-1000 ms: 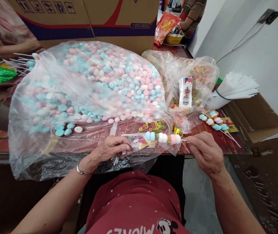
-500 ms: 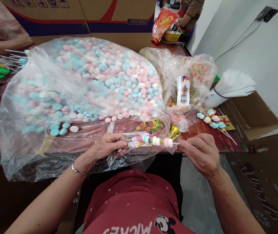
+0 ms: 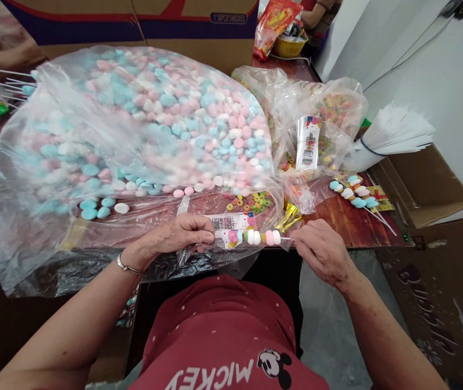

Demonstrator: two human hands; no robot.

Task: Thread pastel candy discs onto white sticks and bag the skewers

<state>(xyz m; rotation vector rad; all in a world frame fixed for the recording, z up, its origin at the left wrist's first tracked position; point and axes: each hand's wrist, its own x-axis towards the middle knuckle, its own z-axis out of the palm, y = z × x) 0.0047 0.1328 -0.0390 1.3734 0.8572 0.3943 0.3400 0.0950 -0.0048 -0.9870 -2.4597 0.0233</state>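
My right hand (image 3: 321, 250) pinches the bare white stick of a marshmallow skewer (image 3: 272, 238) strung with white, pink and blue marshmallows and small coloured rings. The skewer lies level in front of my body. Its far end sits inside a clear printed wrapper (image 3: 231, 239), which my left hand (image 3: 188, 233) grips between thumb and fingers at the left end. Just behind it, a flat printed wrapper (image 3: 237, 220) rests on the table. Loose ring candies (image 3: 251, 203) and a gold foil tuft (image 3: 290, 218) lie close by.
A large clear bag of marshmallows (image 3: 166, 130) covers the table's left. At right are a bag of rings (image 3: 333, 105), stacked wrappers (image 3: 308, 142), finished skewers (image 3: 355, 192), and a bundle of white sticks (image 3: 398, 132). Another person's arm (image 3: 7, 57) shows at upper left.
The skewer has moved left and deeper into the wrapper, whose printed part now covers its blue marshmallows. My right hand has come left with it. The view has shifted slightly.
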